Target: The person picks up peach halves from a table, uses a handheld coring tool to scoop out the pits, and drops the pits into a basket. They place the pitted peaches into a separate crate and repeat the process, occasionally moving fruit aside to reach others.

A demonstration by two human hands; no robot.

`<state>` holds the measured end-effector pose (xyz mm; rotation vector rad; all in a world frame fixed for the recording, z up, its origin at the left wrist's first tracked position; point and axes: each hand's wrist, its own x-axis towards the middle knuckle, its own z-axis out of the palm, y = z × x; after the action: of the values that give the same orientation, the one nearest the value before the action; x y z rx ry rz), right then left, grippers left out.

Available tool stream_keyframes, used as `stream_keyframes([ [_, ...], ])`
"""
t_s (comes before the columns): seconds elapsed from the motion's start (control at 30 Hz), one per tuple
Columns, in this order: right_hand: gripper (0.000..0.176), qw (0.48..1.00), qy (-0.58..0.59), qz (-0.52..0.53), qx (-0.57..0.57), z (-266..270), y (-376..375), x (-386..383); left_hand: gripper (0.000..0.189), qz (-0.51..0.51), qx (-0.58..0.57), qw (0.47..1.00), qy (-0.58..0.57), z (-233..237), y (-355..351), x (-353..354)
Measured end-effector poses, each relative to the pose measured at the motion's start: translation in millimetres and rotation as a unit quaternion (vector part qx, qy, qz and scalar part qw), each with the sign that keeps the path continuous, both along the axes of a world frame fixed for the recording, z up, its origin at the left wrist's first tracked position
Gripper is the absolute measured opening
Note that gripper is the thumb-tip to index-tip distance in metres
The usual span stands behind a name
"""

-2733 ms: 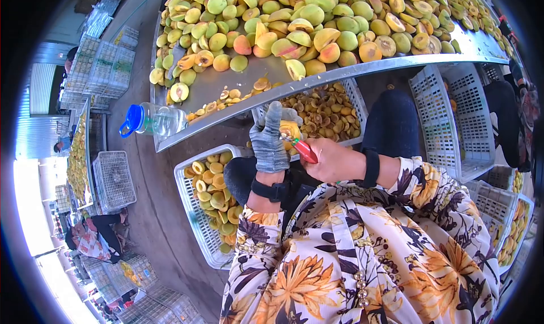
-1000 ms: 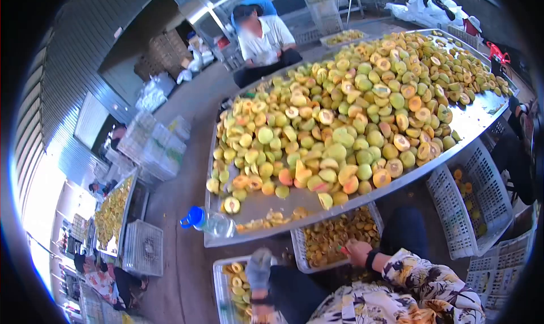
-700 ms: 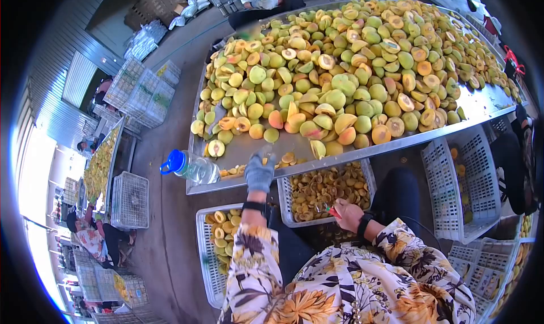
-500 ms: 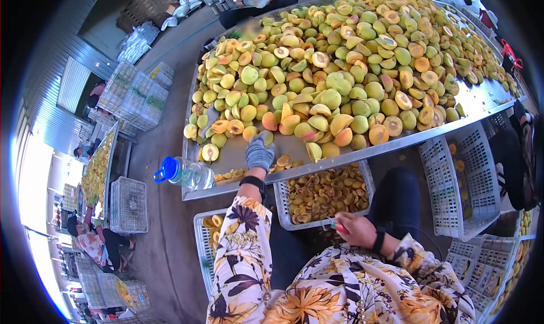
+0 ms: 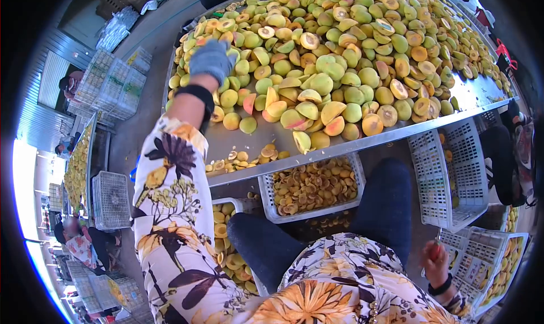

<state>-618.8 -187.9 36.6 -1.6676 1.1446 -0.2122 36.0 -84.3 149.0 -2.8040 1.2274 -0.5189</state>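
Note:
My left hand (image 5: pixel 212 62), in a grey glove, reaches over the left part of a heap of halved yellow-green peaches (image 5: pixel 323 69). Its fingers look spread on top of the fruit, with nothing visibly gripped. The fruit lies on a metal table (image 5: pixel 272 168). Down at the right, away from the table, my bare right hand (image 5: pixel 435 267) is closed around a red-handled tool (image 5: pixel 435 252); its working end cannot be made out. Small cut fruit pieces (image 5: pixel 249 158) lie along the table's near edge.
Below the table edge stands a white crate (image 5: pixel 271 210) of small fruit pieces. Another crate of fruit (image 5: pixel 235 267) is partly behind my left sleeve. To the right are a tilted white crate (image 5: pixel 450 177) and more crates (image 5: pixel 481 261). People sit at another table at the left.
My left hand has moved from the table's near edge farther out, onto the heap. My right hand has moved right and down, away from the crate, still holding the red-handled tool. The view has shifted.

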Motion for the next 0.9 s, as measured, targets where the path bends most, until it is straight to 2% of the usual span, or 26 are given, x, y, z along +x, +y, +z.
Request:
stream_keyframes([
  [0.03, 0.024, 0.999, 0.050, -0.007, 0.006, 0, 6, -8, 0.038, -0.023, -0.015, 0.999, -0.024, 18, -4, -1],
  [0.07, 0.024, 0.999, 0.050, -0.004, 0.009, -5, 14, -9, 0.039, -0.046, -0.029, 0.997, -0.048, 29, -6, -3],
  [0.1, 0.029, 0.998, 0.017, -0.034, 0.053, -13, 23, -6, 0.040, -0.045, -0.075, 0.995, -0.048, 29, -6, -3],
  [0.13, 0.034, 0.993, -0.015, -0.065, 0.098, -17, 31, -2, 0.040, -0.044, -0.074, 0.995, -0.046, 23, -3, -5],
  [0.17, 0.045, 0.998, 0.001, -0.008, 0.064, -15, 35, 14, 0.040, -0.006, -0.121, 0.992, 0.034, 13, 3, -8],
  [0.23, 0.050, 0.996, 0.038, 0.047, 0.067, -2, 36, 55, 0.044, 0.075, -0.165, 0.962, 0.204, -22, 19, -14],
  [0.3, 0.054, 0.990, 0.010, 0.141, -0.007, -10, 27, 87, 0.044, 0.126, -0.073, 0.960, 0.241, -63, 33, -34],
  [0.33, 0.055, 0.988, -0.023, 0.154, -0.010, -7, 24, 106, 0.044, 0.117, 0.008, 0.963, 0.242, -103, 40, -19],
  [0.37, 0.056, 0.984, -0.056, 0.168, -0.012, -4, 21, 126, 0.044, 0.154, 0.060, 0.959, 0.230, -119, 45, -28],
  [0.4, 0.052, 0.977, -0.070, 0.195, -0.045, -4, 17, 145, 0.044, 0.157, 0.060, 0.959, 0.229, -127, 50, -31],
  [0.43, 0.048, 0.969, -0.085, 0.220, -0.077, -5, 14, 165, 0.042, 0.180, -0.148, 0.888, 0.396, -132, 54, -34],
  [0.47, 0.043, 0.969, -0.078, 0.225, -0.063, -3, 15, 187, 0.039, 0.189, -0.343, 0.750, 0.532, -135, 59, -40],
  [0.5, 0.038, 0.969, -0.069, 0.230, -0.047, -1, 18, 208, 0.034, 0.144, -0.552, 0.477, 0.669, -130, 63, -59],
  [0.53, 0.037, 0.968, -0.073, 0.238, -0.034, -1, 23, 227, 0.034, 0.147, -0.549, 0.479, 0.669, -124, 62, -68],
  [0.6, 0.041, 0.960, -0.111, 0.257, -0.012, -7, 34, 264, 0.030, 0.006, -0.682, 0.218, 0.698, -111, 55, -88],
  [0.7, 0.052, 0.938, -0.233, 0.253, 0.031, -3, 59, 304, 0.032, -0.022, -0.697, 0.181, 0.693, -98, 40, -124],
  [0.73, 0.051, 0.907, -0.322, 0.267, -0.056, -21, 66, 314, 0.032, -0.016, -0.696, 0.179, 0.695, -96, 37, -134],
  [0.8, 0.046, 0.889, -0.356, 0.271, -0.101, -15, 74, 322, 0.031, -0.021, -0.689, 0.165, 0.706, -94, 30, -148],
  [0.83, 0.046, 0.890, -0.354, 0.270, -0.099, -7, 74, 320, 0.032, -0.007, -0.693, 0.187, 0.697, -93, 27, -152],
  [0.87, 0.040, 0.910, -0.307, 0.269, 0.069, 5, 74, 317, 0.032, -0.006, -0.692, 0.186, 0.697, -95, 25, -155],
  [0.9, 0.034, 0.903, -0.250, 0.260, 0.235, 11, 73, 315, 0.034, 0.005, -0.691, 0.228, 0.686, -98, 21, -158],
])
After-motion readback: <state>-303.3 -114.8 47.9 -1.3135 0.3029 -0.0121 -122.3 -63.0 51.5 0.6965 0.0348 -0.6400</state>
